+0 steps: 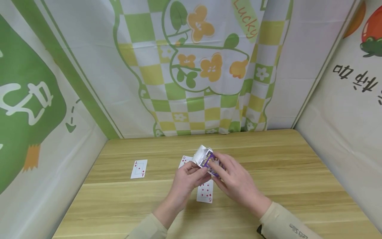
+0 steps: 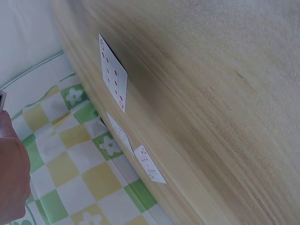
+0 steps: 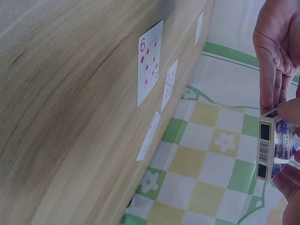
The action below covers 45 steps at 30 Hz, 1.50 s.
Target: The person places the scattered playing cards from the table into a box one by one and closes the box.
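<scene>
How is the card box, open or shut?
Open: in the head view, the card box has its white flap sticking out at one end.

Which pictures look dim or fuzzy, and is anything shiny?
Left wrist view: dimmish, with the table darker beside the nearest card and the middle card's marks fuzzy; right wrist view: also dimmish, with a pale shine on the box; head view: brighter, though the box's small print is too blurry to read.
</scene>
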### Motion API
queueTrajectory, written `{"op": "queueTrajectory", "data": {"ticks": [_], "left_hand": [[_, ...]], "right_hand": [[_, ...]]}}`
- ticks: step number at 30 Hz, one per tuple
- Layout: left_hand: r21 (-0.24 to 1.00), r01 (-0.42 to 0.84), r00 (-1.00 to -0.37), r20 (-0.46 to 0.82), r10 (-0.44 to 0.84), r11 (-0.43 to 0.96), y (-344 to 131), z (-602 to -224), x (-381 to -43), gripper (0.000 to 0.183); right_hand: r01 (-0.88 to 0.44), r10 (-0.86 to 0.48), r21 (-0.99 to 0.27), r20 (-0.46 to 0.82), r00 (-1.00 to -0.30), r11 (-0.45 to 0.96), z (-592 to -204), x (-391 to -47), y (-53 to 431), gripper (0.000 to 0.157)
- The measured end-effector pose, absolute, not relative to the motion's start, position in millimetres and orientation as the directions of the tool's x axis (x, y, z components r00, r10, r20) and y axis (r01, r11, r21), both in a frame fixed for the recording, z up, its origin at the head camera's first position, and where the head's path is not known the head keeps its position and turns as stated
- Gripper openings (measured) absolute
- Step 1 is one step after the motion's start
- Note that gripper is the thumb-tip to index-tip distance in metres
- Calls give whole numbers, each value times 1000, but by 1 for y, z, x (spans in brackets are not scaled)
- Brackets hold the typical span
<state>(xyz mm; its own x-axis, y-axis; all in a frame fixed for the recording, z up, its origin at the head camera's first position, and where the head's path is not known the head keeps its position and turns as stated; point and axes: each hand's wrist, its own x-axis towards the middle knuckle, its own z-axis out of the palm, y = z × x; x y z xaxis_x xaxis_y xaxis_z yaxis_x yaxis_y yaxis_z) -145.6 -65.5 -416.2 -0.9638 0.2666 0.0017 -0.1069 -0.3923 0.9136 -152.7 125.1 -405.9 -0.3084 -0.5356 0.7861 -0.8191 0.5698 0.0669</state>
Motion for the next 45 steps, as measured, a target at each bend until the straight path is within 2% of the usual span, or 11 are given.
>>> {"op": "queueTrajectory", "data": {"ticks": [20, 33, 39, 45], "left_hand": [[912, -106, -961, 9, 276, -397, -58, -419, -145, 52], [913, -119, -956, 0, 293, -391, -61, -424, -143, 50], [958, -96, -956, -13, 294, -269, -75, -428, -144, 46], [999, -45, -985, -48, 165, 21, -102, -434, -149, 43]], "right_hand": [[-783, -533, 26, 747, -398, 621, -410, -151, 134, 58], [-791, -536, 45, 759, -370, 610, -409, -152, 138, 53], [-786, -544, 48, 747, -381, 617, -409, -152, 143, 50], [-777, -548, 45, 734, -401, 628, -409, -152, 151, 51]]}}
